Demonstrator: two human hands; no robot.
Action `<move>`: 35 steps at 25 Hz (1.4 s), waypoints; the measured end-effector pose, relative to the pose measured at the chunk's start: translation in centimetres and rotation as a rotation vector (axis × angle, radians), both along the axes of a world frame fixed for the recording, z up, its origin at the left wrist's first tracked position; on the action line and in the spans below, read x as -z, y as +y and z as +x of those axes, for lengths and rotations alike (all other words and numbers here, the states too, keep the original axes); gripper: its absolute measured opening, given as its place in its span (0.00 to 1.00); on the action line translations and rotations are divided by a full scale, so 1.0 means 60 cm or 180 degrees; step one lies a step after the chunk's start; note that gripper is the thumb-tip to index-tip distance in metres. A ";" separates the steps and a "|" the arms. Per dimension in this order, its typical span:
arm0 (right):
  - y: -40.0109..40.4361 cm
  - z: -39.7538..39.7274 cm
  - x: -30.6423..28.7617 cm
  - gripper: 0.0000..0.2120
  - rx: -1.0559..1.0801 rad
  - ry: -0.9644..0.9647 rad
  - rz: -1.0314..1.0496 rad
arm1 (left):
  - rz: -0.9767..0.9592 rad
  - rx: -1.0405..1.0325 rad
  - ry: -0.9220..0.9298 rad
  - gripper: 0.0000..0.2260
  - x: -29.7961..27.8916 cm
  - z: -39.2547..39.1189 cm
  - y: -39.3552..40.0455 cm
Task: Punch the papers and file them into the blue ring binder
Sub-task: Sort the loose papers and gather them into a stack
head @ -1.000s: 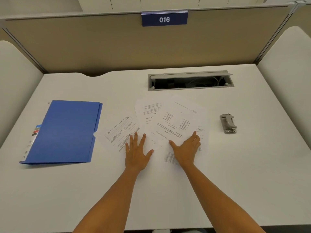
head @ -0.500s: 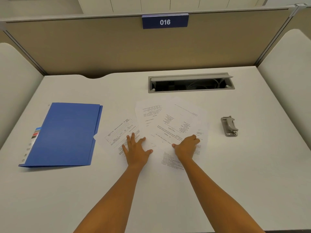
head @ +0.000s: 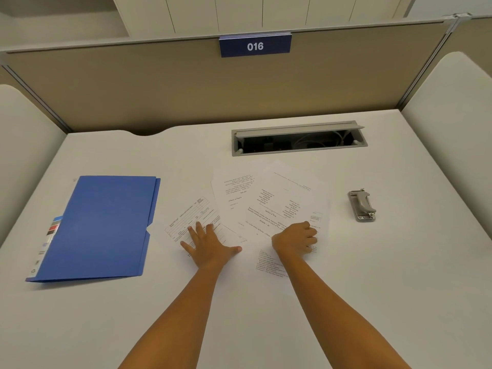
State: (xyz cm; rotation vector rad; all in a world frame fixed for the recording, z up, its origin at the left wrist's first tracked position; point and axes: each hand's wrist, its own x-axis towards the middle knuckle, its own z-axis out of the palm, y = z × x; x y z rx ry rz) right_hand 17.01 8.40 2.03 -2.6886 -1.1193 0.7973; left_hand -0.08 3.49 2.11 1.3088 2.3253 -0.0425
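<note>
Left arm: reached forward, bare forearm angled inward.
Left hand (head: 210, 247): lay palm down, fingers straight and spread, thumb out to the right.
Right arm: stretched forward alongside.
Right hand (head: 294, 239): knuckles up, fingers curled under.

Lighting is pretty even and soft, looks like it's coming from overhead, so the white worktop (head: 346, 288) reads bright but not blown out and there's no real glare anywhere. Shadows are faint: just a thin soft one along the near edge of the blue binder (head: 101, 225) and darker shade under the partition (head: 186, 89) behind it. Wide-angle lens bends the partition's top line and the worktop's sides, and the print on the papers (head: 274, 206) right of the binder is too soft to read.
</note>
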 end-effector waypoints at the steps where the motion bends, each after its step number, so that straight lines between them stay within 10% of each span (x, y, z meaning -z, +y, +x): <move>1: 0.002 0.001 -0.001 0.41 0.0030 -0.0043 -0.0007 | -0.0010 -0.0003 0.0012 0.51 -0.001 0.000 0.001; 29: 0.011 0.013 0.002 0.48 0.0116 0.0511 0.0039 | 0.0154 -0.0598 -0.0725 0.35 0.001 0.040 0.110; 35: 0.006 0.015 -0.003 0.49 0.0080 0.0525 0.0083 | 0.0301 -0.1052 -0.1887 0.34 -0.004 0.070 0.104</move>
